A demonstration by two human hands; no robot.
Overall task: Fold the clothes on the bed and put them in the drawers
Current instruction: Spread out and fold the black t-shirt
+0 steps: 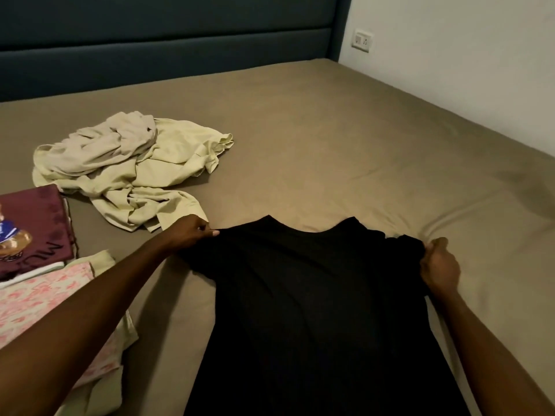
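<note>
Two bare hands hold a black T-shirt (315, 295) spread flat on a bed (345, 130).

Left hand (192, 231), at 9 o'clock of the collar, pinches one shoulder between thumb and curled fingers; right hand (440, 265), at 3 o'clock, grips the other sleeve, fingers curled. Crumpled pale clothes (129, 172) lie at 10 o'clock; folded clothes (33, 235) at 8 o'clock.

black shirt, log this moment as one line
stage: laying flat | black shirt spread on bed | left hand pinches sleeve | right hand grips other sleeve
</note>
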